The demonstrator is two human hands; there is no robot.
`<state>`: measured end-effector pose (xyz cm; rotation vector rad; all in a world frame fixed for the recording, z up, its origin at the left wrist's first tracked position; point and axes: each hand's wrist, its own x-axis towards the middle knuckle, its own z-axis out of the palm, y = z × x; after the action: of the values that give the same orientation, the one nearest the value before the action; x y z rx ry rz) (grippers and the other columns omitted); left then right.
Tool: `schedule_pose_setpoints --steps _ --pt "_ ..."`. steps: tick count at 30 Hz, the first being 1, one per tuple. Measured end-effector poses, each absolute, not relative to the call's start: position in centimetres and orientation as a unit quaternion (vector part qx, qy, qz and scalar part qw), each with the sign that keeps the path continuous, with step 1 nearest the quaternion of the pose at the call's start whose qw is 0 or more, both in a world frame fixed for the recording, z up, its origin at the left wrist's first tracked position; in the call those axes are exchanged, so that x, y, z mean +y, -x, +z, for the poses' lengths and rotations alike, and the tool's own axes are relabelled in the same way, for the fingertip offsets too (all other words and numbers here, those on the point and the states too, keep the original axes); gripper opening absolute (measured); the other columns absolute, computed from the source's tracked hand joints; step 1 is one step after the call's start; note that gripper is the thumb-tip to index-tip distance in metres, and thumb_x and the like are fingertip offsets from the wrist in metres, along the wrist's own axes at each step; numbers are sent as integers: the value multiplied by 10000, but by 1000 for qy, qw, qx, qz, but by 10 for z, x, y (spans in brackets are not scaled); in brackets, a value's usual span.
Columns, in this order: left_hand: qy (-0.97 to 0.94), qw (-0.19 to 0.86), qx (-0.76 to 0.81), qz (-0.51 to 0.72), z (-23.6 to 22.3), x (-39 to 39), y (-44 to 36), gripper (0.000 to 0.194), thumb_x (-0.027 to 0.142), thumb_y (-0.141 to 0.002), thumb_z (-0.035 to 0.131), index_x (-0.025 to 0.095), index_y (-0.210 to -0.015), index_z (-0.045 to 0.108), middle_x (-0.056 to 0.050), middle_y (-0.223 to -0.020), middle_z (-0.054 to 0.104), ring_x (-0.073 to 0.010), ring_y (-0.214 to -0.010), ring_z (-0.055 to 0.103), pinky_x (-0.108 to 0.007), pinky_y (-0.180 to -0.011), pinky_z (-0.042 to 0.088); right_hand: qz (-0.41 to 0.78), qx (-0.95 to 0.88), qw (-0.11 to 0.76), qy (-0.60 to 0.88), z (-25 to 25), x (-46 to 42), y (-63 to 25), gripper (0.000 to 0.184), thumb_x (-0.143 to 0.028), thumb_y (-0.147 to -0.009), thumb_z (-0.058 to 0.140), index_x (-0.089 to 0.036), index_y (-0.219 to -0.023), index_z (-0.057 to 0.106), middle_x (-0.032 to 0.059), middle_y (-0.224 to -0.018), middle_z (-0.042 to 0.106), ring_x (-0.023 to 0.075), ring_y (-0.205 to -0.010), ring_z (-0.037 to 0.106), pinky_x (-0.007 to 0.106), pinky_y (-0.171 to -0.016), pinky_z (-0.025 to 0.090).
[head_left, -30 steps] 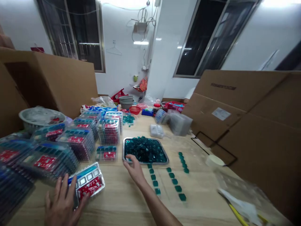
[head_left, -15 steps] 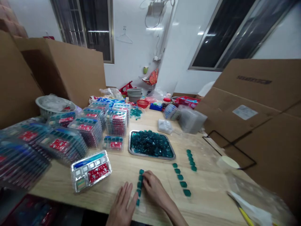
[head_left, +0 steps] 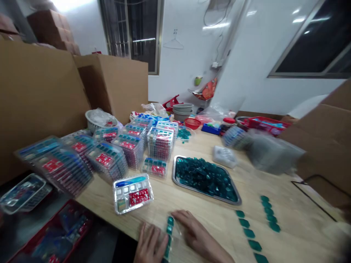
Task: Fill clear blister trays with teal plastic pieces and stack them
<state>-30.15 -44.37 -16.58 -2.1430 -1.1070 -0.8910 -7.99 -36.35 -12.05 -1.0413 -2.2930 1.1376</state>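
Both my hands rest on the wooden table [head_left: 287, 204] at the near edge. My left hand [head_left: 150, 244] and my right hand [head_left: 195, 234] lie on either side of a clear strip of teal gems [head_left: 169, 233], fingers stretched out and touching its edges. A clear blister tray with a red card [head_left: 132, 192] lies just left of and beyond my hands. A metal tray of loose teal gems [head_left: 206, 178] stands further back. Two more rows of teal gems [head_left: 248, 230] [head_left: 270, 218] lie to the right.
Stacks of packed blister trays [head_left: 108, 160] fill the left of the table. Large cardboard boxes [head_left: 41, 98] stand behind them and at the right [head_left: 329, 142]. A red crate [head_left: 52, 237] sits below the table's left edge. Baskets, bags and a red bowl crowd the far end.
The view has swung left and down. My hands have slid toward the near edge with the strip of gems between them.
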Motion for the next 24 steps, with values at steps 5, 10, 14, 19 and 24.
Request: schedule_pose_setpoints --steps 5,10,14,19,24 --pt "808 214 -405 -371 -137 -439 314 184 138 -819 572 232 -956 653 23 -774 725 -119 -828 675 -406 -1110 312 454 -785 250 340 -107 -362 94 401 -166 -787 471 -272 -1149 605 85 -1009 609 222 -994 584 341 -862 476" --pt "768 75 -460 -439 -91 -441 344 395 353 -884 461 195 -1244 506 -117 -1065 664 -233 -1115 567 -391 -925 504 519 -732 307 318 -70 -343 122 193 -398 -778 602 -232 -852 668 77 -881 622 244 -884 595 339 -806 469" --pt "632 37 -614 -472 -64 -434 361 430 272 -879 466 215 -1305 440 -135 -1301 496 -275 -1257 418 -472 -999 425 557 -681 351 320 -55 -318 160 292 -472 -709 670 -185 -754 640 43 -750 607 207 -740 569 299 -690 458" --pt "457 -29 -732 -505 -68 -403 380 450 375 -876 440 161 -1271 467 -151 -1366 417 -284 -1287 365 -515 -1059 336 593 -599 416 341 -63 -291 208 315 -414 -600 751 -179 -717 577 -10 -645 565 145 -594 515 245 -564 411" --pt "400 -91 -744 -528 -90 -380 396 521 410 -839 474 113 -1265 452 -183 -1352 439 -286 -1279 379 -497 -1078 307 463 -645 449 410 -83 -281 226 234 -365 -629 690 -179 -642 549 -18 -589 524 142 -550 475 245 -525 380"
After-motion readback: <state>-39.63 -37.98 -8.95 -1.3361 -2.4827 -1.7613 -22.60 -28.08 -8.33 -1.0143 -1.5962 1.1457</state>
